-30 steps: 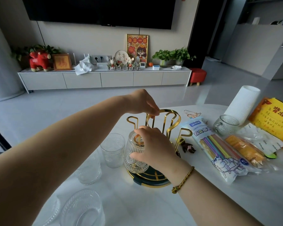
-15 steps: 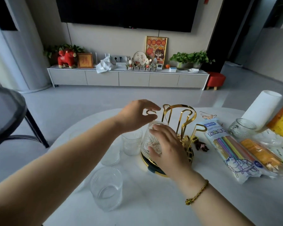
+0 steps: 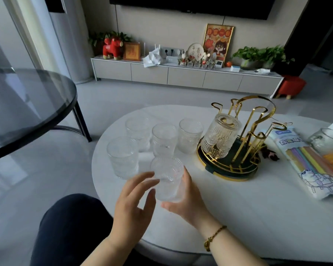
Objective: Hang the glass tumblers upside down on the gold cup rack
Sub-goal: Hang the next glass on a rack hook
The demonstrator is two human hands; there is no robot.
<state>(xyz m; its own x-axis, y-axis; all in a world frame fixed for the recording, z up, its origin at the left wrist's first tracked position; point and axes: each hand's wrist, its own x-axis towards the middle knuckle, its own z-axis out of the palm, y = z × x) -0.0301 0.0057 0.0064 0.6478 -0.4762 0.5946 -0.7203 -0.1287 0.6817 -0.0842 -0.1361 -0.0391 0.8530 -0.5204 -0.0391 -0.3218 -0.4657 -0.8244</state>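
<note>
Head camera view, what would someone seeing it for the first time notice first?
Probably the gold cup rack on the right of the white table, with one glass tumbler hanging upside down on it. Next, both hands near the table's front edge: the right hand cups a tumbler, the left hand open beside it. Four more tumblers stand upright behind.

Grey floor (image 3: 46, 189), low white cabinet (image 3: 181, 77), dark glass table (image 3: 27, 104)

We see a white oval marble-look table (image 3: 238, 214). On it stand five upright clear patterned glass tumblers (image 3: 122, 157), a gold wire cup rack on a dark round base (image 3: 233, 166), a plastic packet of coloured straws (image 3: 308, 160) and a glass jar (image 3: 327, 140).
</note>
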